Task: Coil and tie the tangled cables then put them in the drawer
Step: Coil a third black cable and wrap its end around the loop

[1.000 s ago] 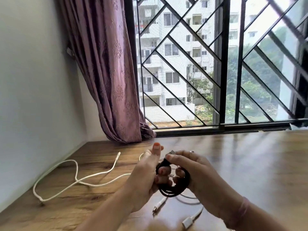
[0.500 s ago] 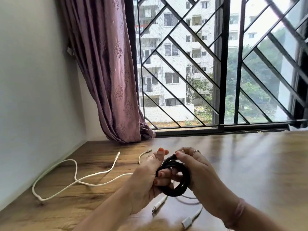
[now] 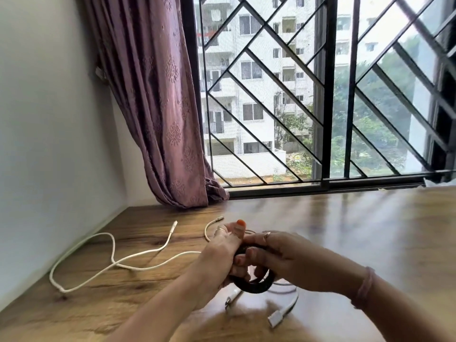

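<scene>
Both hands grip the small black coiled cable (image 3: 256, 285): left hand (image 3: 217, 257) at nine o'clock, right hand (image 3: 286, 260) at three, equally near.

Black coil (image 3: 256, 285); white cables (image 3: 138, 257) at 9 o'clock; brown wood-grain surface (image 3: 345, 230); mauve embroidered curtain (image 3: 158, 107).

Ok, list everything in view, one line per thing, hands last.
black cable: one, black, coiled, held above the table between both hands
white cables: at least two, white, loose on the table left of and under the hands
table: one, brown wood, under everything
curtain: one, mauve, left of the window
window grille: one, black, behind the table
left hand: one, grips the coil
right hand: one, grips the coil
</scene>
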`<state>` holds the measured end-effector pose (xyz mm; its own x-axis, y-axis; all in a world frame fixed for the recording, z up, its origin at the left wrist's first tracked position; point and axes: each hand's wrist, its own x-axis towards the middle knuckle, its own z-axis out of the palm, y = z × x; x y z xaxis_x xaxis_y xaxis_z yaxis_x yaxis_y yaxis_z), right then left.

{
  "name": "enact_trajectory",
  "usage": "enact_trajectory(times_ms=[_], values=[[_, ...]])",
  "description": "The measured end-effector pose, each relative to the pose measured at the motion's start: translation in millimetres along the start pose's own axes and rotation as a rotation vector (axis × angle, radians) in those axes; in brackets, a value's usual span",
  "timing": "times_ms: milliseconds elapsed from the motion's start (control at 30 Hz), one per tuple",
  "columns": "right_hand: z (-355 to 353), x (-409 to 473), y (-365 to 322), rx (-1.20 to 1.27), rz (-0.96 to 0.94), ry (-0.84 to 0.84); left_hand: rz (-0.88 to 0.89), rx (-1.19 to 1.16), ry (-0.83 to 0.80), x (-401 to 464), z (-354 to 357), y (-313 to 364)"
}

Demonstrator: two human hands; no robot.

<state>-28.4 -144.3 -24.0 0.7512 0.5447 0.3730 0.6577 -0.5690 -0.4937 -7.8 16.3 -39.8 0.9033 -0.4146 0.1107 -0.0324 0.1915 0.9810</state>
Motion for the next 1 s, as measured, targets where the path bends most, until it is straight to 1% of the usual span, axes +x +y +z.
enact_trajectory(times_ms=[67,167,300,400,533,633,733,767,833,933,1000], values=[[-1.5,1.5,3.4,0.047,0.000,0.014,0.040,-0.017,0.006,2.3,0.0,0.2],[1.7,5.0,8.9,0.116,-0.002,0.157,0.084,0.042,-0.011,4.7,-1.4,0.8],[0.7,5.5,12.7,0.096,-0.022,0.323,0.096,0.144,-0.100,4.8,-6.7,1.6],[-4.3,3.2,12.5,0.065,-0.036,0.375,0.078,0.200,-0.140,3.7,-11.3,1.0],[-0.6,2.6,17.8,0.044,-0.031,0.388,0.036,0.209,-0.169,3.7,-14.9,-0.5],[3.6,2.5,21.0,0.016,-0.034,0.389,0.014,0.171,-0.179,3.7,-12.1,-1.0],[3.3,1.7,20.1,0.038,-0.041,0.382,0.061,0.095,-0.182,3.9,-6.6,-3.6],[2.3,1.0,19.4,0.078,-0.042,0.372,0.081,0.077,-0.173,4.0,-4.6,-5.3],[-1.4,-0.6,17.7,0.233,0.002,0.331,0.094,0.038,-0.151,3.4,-0.7,-9.2],[-8.6,-9.2,16.7,0.483,0.155,0.246,0.093,0.051,-0.123,0.2,5.2,-14.3],[-11.9,-18.1,18.4,0.527,0.221,0.210,0.086,0.086,-0.123,-2.4,7.8,-17.0]])
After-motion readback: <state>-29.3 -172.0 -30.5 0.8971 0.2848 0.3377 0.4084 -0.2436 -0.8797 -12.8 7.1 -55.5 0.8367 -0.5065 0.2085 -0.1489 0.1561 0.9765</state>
